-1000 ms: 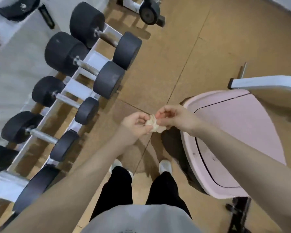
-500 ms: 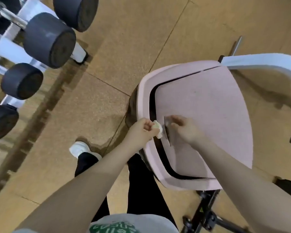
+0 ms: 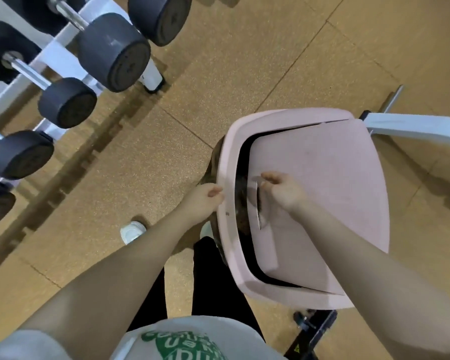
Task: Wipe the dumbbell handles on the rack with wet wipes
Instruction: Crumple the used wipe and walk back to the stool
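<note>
Looking down from head height: a person stands between a dumbbell rack and a pink bin.
Far left: dark round-ended dumbbells (image 3: 114,51) lie on a white rack (image 3: 53,54), their metal handles (image 3: 27,71) bare.
Floor: tan speckled tiles (image 3: 218,61).
Left hand (image 3: 204,201): touching the bin's near-left rim, fingers curled loosely inward; no wipe shows in it, and I cannot tell whether it holds anything.
Bin (image 3: 227,162): pink, with a swing lid (image 3: 322,178) tipped inward, leaving a dark gap along its left edge.
Right hand (image 3: 283,189): on the lid beside the gap, fingers bent and released, gripping nothing.
Wet wipe: not visible.
Near: black trousers, white shoe (image 3: 132,231).
</note>
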### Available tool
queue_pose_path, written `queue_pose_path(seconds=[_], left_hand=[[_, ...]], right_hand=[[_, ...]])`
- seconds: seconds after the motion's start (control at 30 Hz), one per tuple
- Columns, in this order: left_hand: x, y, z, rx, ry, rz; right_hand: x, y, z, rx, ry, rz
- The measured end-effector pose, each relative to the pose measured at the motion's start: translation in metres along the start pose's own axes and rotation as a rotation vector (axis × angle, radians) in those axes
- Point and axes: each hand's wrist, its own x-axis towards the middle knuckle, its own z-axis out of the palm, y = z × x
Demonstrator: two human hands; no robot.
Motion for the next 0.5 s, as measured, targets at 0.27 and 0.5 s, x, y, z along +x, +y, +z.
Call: queue_pose_path(seconds=[0.27,0.5], left_hand=[[-0.075,-0.061,-0.090,0.009,0.233,-0.053],[-0.199,-0.176,-0.142,-0.187,0.514,-0.171]], right_hand=[[-0.029,-0.114,0.058,-0.214,-0.152,-0.283],[-0.107,-0.215,0.196,-0.476,-0.390,-0.577]])
